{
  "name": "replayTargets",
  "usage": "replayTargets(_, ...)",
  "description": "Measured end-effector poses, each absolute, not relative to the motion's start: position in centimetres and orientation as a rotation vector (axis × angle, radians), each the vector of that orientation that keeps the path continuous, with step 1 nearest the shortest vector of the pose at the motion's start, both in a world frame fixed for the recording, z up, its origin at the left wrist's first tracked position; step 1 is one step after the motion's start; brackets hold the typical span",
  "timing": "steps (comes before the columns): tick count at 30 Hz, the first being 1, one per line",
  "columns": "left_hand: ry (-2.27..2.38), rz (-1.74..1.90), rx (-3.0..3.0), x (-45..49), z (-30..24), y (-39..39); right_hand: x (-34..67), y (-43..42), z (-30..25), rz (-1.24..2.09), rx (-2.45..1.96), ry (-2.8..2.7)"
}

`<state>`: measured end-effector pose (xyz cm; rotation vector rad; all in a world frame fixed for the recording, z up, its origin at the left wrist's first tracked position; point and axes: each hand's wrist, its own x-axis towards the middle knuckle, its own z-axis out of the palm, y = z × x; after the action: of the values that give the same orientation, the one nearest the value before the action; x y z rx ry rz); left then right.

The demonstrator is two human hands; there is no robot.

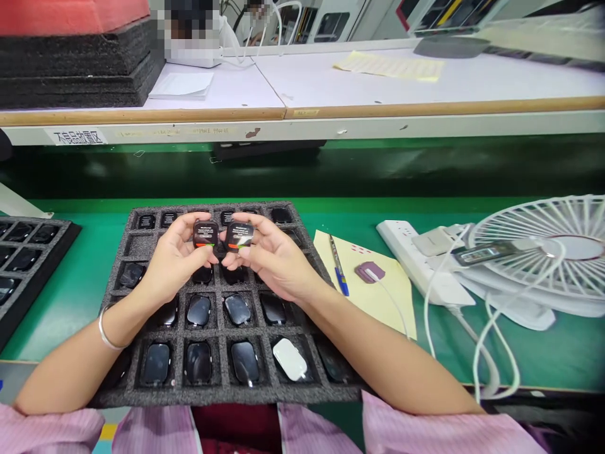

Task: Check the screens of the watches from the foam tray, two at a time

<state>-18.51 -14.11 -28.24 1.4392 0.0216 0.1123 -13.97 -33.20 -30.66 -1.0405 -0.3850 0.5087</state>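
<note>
My left hand [177,255] grips a smartwatch [206,232] without a strap, its screen lit with small text and a red and green strip. Beside it, my right hand [269,255] pinches a second smartwatch [239,235] with a similar lit screen. The two are held nearly side by side above a dark grey foam tray [215,394]. Square pockets in the tray hold several dark-screened watch bodies, such as the black watch [246,362] in the front row. One pocket there shows a white watch face [290,359]. My hands and forearms hide part of the tray.
At right, a yellow sheet [397,284] carries a pen [338,265] and a purple charger [370,272] with a white cable. Beyond stand a white power strip [425,265] and a fan [553,252]. Another watch tray [35,265] lies left. A shelf [302,113] crosses behind.
</note>
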Motion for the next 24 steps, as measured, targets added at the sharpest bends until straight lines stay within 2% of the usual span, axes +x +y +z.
replayTargets(24,0.026,-0.018,1.364,-19.08,-27.99,-14.54,-14.06,-32.83,-30.92,0.443,-1.108,-0.355)
